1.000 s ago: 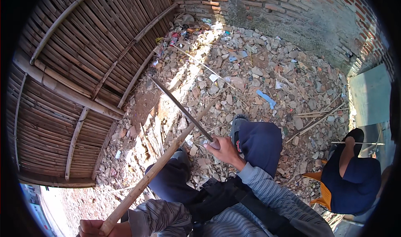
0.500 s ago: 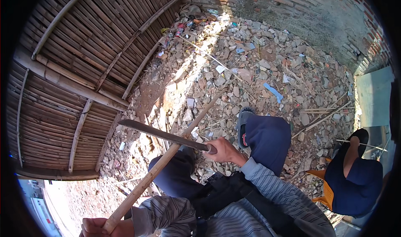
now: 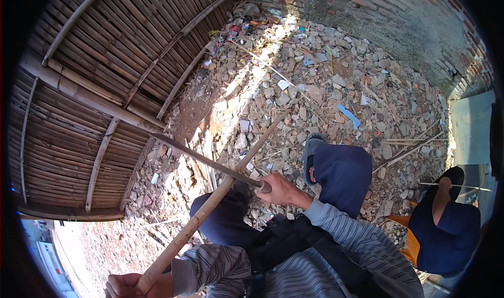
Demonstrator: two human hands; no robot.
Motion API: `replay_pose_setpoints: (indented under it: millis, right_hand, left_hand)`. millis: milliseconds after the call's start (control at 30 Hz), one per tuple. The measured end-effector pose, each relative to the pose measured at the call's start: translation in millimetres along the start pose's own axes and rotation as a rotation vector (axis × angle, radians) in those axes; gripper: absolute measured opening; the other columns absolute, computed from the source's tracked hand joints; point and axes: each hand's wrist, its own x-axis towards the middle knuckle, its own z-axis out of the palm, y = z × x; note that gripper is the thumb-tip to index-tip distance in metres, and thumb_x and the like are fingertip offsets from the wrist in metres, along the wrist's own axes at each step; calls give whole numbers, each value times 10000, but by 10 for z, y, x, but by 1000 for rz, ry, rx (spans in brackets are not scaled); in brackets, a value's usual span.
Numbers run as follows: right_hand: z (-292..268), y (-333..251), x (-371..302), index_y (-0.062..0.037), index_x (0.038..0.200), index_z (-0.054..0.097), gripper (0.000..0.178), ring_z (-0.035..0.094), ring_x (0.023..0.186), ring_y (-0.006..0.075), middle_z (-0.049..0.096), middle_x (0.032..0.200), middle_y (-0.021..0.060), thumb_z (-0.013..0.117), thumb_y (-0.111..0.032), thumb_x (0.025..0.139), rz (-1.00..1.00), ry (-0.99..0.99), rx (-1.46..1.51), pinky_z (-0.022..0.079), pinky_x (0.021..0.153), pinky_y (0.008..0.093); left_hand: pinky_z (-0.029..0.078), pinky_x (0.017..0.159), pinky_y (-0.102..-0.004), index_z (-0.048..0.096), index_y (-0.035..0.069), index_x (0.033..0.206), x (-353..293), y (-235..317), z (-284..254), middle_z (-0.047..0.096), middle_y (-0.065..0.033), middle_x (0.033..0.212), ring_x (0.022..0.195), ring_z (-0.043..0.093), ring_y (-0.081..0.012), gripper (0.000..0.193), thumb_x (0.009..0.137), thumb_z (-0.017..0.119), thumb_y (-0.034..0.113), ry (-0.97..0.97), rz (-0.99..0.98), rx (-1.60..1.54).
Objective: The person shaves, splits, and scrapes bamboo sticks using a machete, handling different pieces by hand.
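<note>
My right hand (image 3: pixel 283 189) is closed around the short handle of a machete (image 3: pixel 202 157), whose long dark blade points to the upper left. The blade lies across a pale wooden pole (image 3: pixel 210 208) near the pole's middle, seemingly touching it. Low at the left, my left hand (image 3: pixel 137 286) grips the near end of this pole, which slants up and away to the right. The pole's far end is thinner, darker and rougher. It reaches over the rubble between my spread legs, which are in dark blue trousers.
Rubble and litter cover the ground (image 3: pixel 294 88). A bamboo-slat wall (image 3: pixel 89 114) stands at the left, a brick wall (image 3: pixel 378 14) at the back. Loose sticks (image 3: pixel 412 146) lie at the right. Near them another person (image 3: pixel 443 230) sits on an orange chair (image 3: pixel 412 245), holding a thin stick.
The machete's blade has tilted, its tip higher in view, and now shows more of its thin edge. The pole stays in my left hand; the whole view has shifted slightly.
</note>
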Motion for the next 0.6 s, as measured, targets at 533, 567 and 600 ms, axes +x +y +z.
replay_pose_setpoints:
  millis: [533, 567, 600]
  right_hand:
    - [70, -223, -26, 42, 879, 656, 293, 623, 609, 381, 595, 643, 187, 741, -235, 838, -10, 2, -61, 467, 609, 453]
    - [84, -197, -6, 41, 880, 656, 287, 616, 602, 381, 585, 634, 186, 736, -232, 844, 28, 20, -38, 467, 608, 452]
    - [98, -173, 0, 40, 882, 657, 281, 609, 595, 380, 576, 626, 186, 730, -229, 850, 65, 37, -16, 468, 608, 451]
  left_hand:
    - [272, 413, -226, 434, 147, 804, -26, 17, 89, 342, 45, 577, 383, 274, -64, 502, 1144, 293, 488, 169, -51, 82]
    - [284, 415, -231, 440, 141, 824, -27, 18, 131, 362, 34, 601, 386, 279, -67, 512, 1139, 280, 511, 156, -75, 67]
    - [284, 415, -231, 440, 141, 824, -35, 15, 172, 362, 34, 601, 386, 279, -67, 512, 1139, 280, 511, 152, -73, 67]
